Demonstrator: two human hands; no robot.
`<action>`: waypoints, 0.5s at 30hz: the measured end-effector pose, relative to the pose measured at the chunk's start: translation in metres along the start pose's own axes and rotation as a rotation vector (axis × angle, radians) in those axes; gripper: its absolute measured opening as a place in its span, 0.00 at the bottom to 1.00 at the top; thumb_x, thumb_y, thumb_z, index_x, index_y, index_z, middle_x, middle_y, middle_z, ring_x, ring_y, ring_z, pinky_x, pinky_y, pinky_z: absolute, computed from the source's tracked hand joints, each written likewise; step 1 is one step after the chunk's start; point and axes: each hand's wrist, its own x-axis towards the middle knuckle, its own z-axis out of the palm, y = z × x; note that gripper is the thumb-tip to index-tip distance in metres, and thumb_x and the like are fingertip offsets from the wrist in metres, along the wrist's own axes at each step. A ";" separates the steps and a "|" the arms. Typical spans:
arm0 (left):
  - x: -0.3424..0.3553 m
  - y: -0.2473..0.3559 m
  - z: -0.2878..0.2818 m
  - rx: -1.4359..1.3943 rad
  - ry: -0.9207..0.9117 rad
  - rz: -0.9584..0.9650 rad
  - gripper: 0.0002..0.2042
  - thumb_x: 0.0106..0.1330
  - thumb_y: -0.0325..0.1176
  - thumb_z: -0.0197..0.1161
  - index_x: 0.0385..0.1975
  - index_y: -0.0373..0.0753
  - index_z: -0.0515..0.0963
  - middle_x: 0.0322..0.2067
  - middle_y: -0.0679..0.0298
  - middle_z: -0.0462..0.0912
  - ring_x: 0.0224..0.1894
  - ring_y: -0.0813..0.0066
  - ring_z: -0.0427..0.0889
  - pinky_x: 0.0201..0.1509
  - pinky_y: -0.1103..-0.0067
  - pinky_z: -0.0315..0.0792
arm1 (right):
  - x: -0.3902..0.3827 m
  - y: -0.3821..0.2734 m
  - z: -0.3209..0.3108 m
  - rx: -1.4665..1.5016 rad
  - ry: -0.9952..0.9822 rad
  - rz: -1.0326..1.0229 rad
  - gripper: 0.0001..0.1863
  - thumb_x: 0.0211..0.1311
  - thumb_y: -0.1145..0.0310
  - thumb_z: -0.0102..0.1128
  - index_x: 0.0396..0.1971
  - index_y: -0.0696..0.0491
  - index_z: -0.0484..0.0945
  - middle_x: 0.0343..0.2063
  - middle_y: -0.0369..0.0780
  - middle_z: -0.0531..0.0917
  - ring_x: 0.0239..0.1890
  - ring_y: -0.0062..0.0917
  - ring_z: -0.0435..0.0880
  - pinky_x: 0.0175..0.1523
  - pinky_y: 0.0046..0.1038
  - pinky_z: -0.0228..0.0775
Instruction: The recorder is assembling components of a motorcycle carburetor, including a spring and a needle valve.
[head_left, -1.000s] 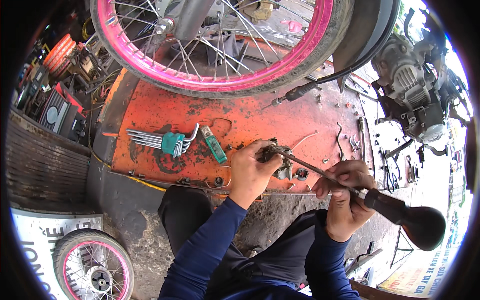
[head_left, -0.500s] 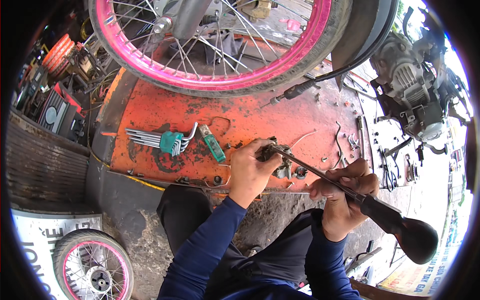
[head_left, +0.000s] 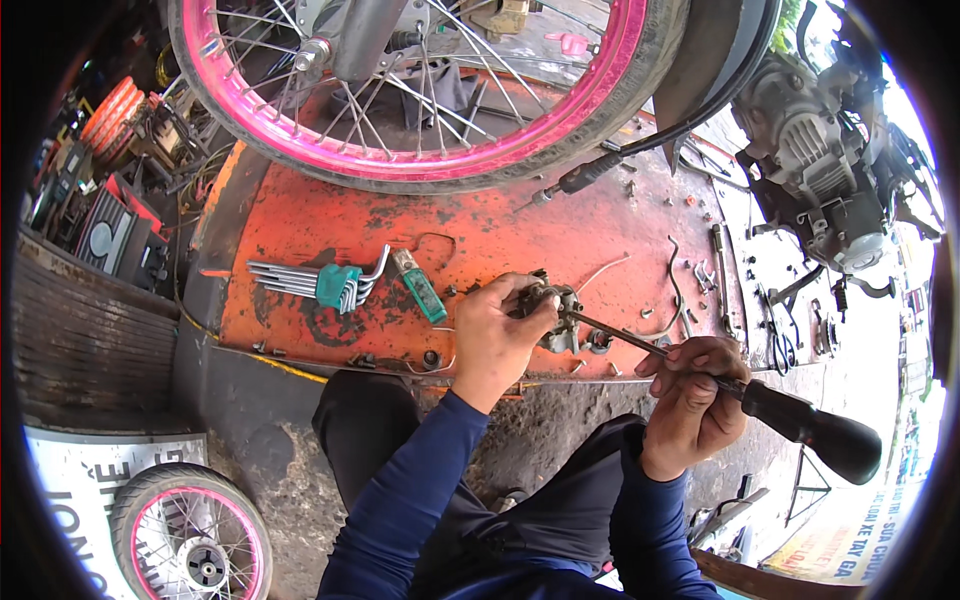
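Note:
My left hand (head_left: 497, 340) pinches a small metal part that looks like a carburetor (head_left: 563, 336), close to the front edge of an orange, worn metal bench top (head_left: 500, 235). Its fingers and thumb hide much of the part's left side. In my right hand (head_left: 695, 405) is a long screwdriver (head_left: 812, 425) with a black bulbous handle, its fingers wrapped round the shaft near the handle. The shaft slants up and left, and its end meets the carburetor beside my left thumb; the exact tip is hard to make out.
Left of my hands lie a hex key set (head_left: 340, 287) and a green-handled tool (head_left: 420, 287). A pink-rimmed motorcycle wheel (head_left: 440, 165) overhangs the bench's far side. An engine (head_left: 815, 150) stands at right. Bolts, bent tubes and a wrench (head_left: 722, 280) are scattered rightward.
The screwdriver's handle has swung upward, so its shaft lies flatter, and its working end has shifted slightly right. My right fingers have curled round differently. My left hand keeps its pinch.

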 end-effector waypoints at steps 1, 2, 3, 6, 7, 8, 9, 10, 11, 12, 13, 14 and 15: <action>0.000 0.001 0.001 0.001 -0.002 -0.011 0.11 0.62 0.22 0.69 0.42 0.26 0.81 0.35 0.59 0.88 0.38 0.79 0.85 0.43 0.80 0.80 | -0.001 0.001 0.000 0.023 0.003 -0.015 0.13 0.75 0.65 0.53 0.40 0.62 0.69 0.32 0.50 0.77 0.21 0.25 0.78 0.29 0.29 0.79; 0.000 0.001 0.002 0.001 -0.007 -0.010 0.11 0.62 0.22 0.69 0.42 0.26 0.81 0.35 0.59 0.88 0.38 0.79 0.85 0.43 0.80 0.80 | -0.001 0.001 0.000 0.021 0.006 -0.017 0.13 0.75 0.65 0.53 0.40 0.62 0.69 0.32 0.50 0.77 0.21 0.25 0.78 0.29 0.29 0.79; 0.000 0.000 0.001 -0.008 -0.006 -0.014 0.11 0.62 0.22 0.69 0.42 0.26 0.81 0.35 0.59 0.87 0.38 0.79 0.85 0.44 0.80 0.80 | -0.001 0.000 0.001 0.022 0.007 -0.007 0.13 0.75 0.65 0.53 0.40 0.62 0.69 0.32 0.50 0.77 0.21 0.26 0.78 0.29 0.30 0.79; 0.000 -0.003 0.000 -0.022 -0.006 -0.011 0.11 0.62 0.22 0.69 0.43 0.26 0.81 0.35 0.59 0.87 0.38 0.79 0.85 0.44 0.80 0.80 | -0.002 0.000 0.002 0.029 0.011 0.012 0.14 0.74 0.64 0.54 0.40 0.61 0.68 0.32 0.50 0.77 0.22 0.26 0.78 0.29 0.31 0.80; -0.001 -0.003 0.000 -0.029 -0.004 -0.004 0.11 0.62 0.22 0.69 0.43 0.26 0.81 0.35 0.59 0.87 0.38 0.79 0.85 0.44 0.81 0.80 | -0.002 -0.001 0.002 0.036 0.013 0.020 0.14 0.74 0.64 0.54 0.39 0.61 0.68 0.32 0.50 0.77 0.22 0.26 0.78 0.30 0.31 0.80; -0.001 -0.001 -0.001 -0.027 -0.004 -0.003 0.11 0.62 0.22 0.69 0.43 0.26 0.81 0.35 0.59 0.87 0.38 0.79 0.85 0.44 0.81 0.80 | -0.002 -0.001 0.003 0.038 0.014 0.020 0.14 0.74 0.64 0.54 0.39 0.61 0.68 0.32 0.50 0.77 0.22 0.26 0.78 0.30 0.31 0.80; -0.001 0.000 0.000 -0.022 -0.005 -0.009 0.11 0.62 0.22 0.69 0.43 0.26 0.81 0.35 0.59 0.87 0.38 0.79 0.85 0.44 0.81 0.80 | -0.002 -0.001 0.003 0.045 0.012 0.018 0.14 0.74 0.64 0.54 0.39 0.61 0.68 0.32 0.50 0.77 0.22 0.26 0.78 0.30 0.32 0.81; -0.001 0.001 0.000 -0.017 -0.005 -0.015 0.11 0.62 0.22 0.69 0.43 0.26 0.81 0.35 0.59 0.87 0.38 0.79 0.85 0.44 0.81 0.80 | -0.001 -0.002 0.003 0.051 0.009 0.017 0.14 0.74 0.63 0.55 0.39 0.61 0.68 0.32 0.49 0.77 0.22 0.26 0.78 0.30 0.32 0.81; -0.001 0.000 0.001 -0.018 -0.006 -0.015 0.11 0.62 0.22 0.69 0.43 0.26 0.81 0.35 0.59 0.87 0.38 0.79 0.85 0.44 0.81 0.80 | -0.002 -0.001 0.002 0.050 0.009 0.016 0.14 0.74 0.63 0.55 0.39 0.61 0.68 0.32 0.49 0.77 0.22 0.26 0.78 0.30 0.32 0.81; -0.001 0.000 0.001 -0.022 -0.007 -0.014 0.11 0.62 0.22 0.69 0.43 0.26 0.81 0.35 0.59 0.87 0.38 0.79 0.85 0.44 0.81 0.80 | -0.002 -0.002 0.002 0.048 0.009 0.017 0.14 0.74 0.63 0.54 0.39 0.61 0.68 0.32 0.49 0.77 0.22 0.26 0.78 0.30 0.32 0.81; -0.001 0.000 0.001 -0.025 -0.007 -0.013 0.11 0.62 0.22 0.69 0.43 0.26 0.81 0.35 0.59 0.87 0.38 0.79 0.85 0.44 0.81 0.80 | -0.003 -0.002 0.002 0.046 0.008 0.018 0.14 0.74 0.63 0.54 0.39 0.61 0.68 0.32 0.49 0.77 0.22 0.26 0.78 0.31 0.33 0.81; -0.001 0.000 0.001 -0.027 -0.006 -0.013 0.11 0.62 0.22 0.69 0.43 0.26 0.81 0.35 0.59 0.87 0.38 0.79 0.85 0.44 0.81 0.80 | -0.003 -0.002 0.002 0.046 0.007 0.018 0.14 0.74 0.63 0.54 0.39 0.61 0.68 0.32 0.49 0.77 0.22 0.26 0.78 0.31 0.33 0.81; 0.000 0.002 0.001 -0.012 -0.008 -0.018 0.11 0.62 0.22 0.69 0.43 0.26 0.81 0.35 0.59 0.87 0.38 0.79 0.85 0.43 0.81 0.80 | -0.003 -0.002 0.003 0.061 0.016 0.018 0.14 0.73 0.64 0.56 0.39 0.61 0.68 0.32 0.49 0.77 0.22 0.27 0.79 0.30 0.33 0.82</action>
